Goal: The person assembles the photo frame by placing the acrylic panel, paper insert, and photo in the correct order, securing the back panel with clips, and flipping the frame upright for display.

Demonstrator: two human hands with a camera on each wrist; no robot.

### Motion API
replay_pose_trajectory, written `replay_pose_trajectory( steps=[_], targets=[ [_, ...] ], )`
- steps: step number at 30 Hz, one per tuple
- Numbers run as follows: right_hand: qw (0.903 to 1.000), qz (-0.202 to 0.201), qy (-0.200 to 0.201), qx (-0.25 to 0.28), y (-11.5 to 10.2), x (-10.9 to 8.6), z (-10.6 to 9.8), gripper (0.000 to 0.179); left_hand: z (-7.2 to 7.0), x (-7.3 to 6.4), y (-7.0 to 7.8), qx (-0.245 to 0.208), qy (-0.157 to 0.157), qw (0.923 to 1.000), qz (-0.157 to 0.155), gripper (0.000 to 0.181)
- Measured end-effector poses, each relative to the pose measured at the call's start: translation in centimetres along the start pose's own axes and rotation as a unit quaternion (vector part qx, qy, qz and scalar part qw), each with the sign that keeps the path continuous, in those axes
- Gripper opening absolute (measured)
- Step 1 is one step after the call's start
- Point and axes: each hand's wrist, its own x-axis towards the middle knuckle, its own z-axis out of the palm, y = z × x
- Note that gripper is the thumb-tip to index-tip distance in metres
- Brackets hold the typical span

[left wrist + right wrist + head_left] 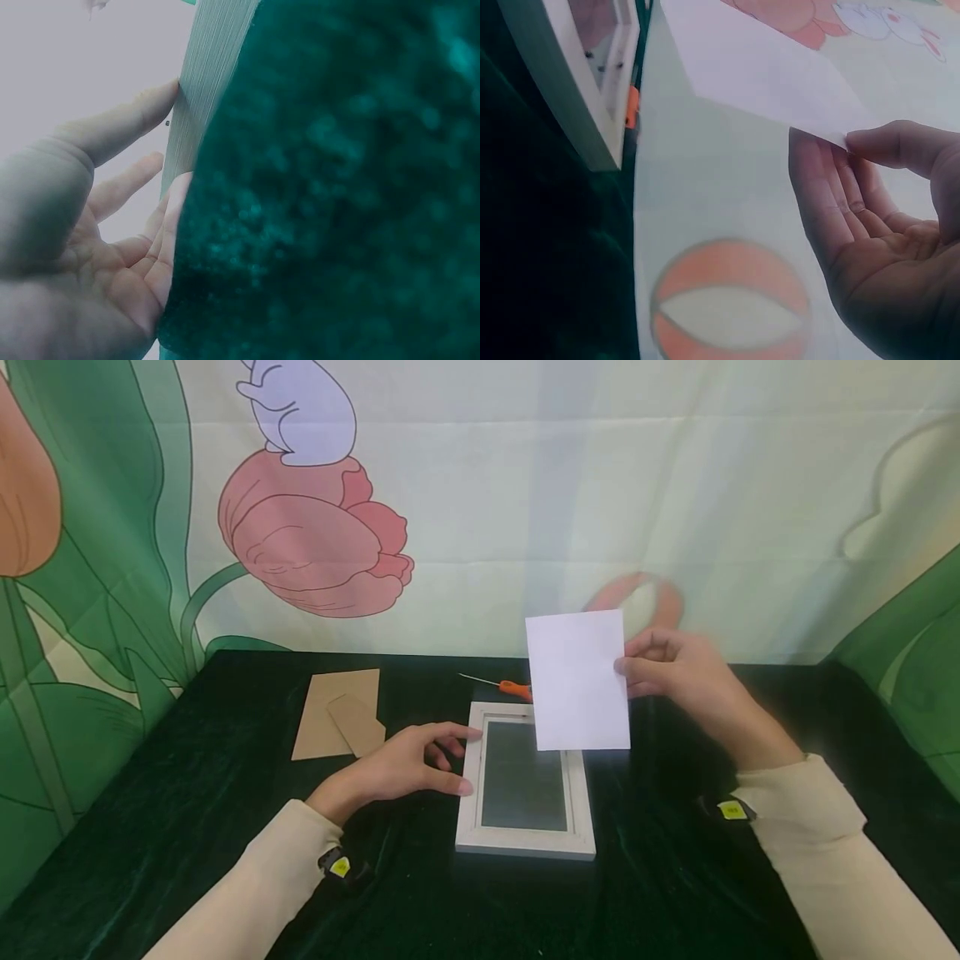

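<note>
My right hand point(686, 681) pinches a blank white sheet of paper point(577, 681) by its right edge, between thumb and fingers. The sheet is held up over the far right corner of a white picture frame point(471, 810) and hides that corner in the head view. The frame lies flat on the dark cloth, its inner panel point(521, 785) showing dark grey. At the frame's left side rests my left hand point(405, 764), thumb tip and a fingertip on the border, fingers loosely bent. The left wrist view shows the thumb point(124, 124) against the frame's side edge point(206, 82).
Left of the frame lies a brown backing board point(318, 718) with a narrower flap point(356, 725) on it. Behind the frame is a screwdriver with an orange handle point(513, 689), its end hidden by the paper. A printed curtain point(465, 510) hangs behind the green velvet cloth point(225, 760).
</note>
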Motion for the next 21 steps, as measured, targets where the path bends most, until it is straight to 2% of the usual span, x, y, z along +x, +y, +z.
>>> replay_pose_trajectory(
  steps=[9,21],
  targets=[
    [0.9996,0.008,-0.022,0.019,0.6,0.3,2.5,0.043,-0.1,0.0,-0.1,-0.003,-0.002,1.0000,0.004,0.070],
    [0.9987,-0.021,-0.043,0.016,1.4,0.5,5.0,0.032,0.0,0.1,-0.2,-0.006,0.000,1.0000,0.005,0.070]
  ],
)
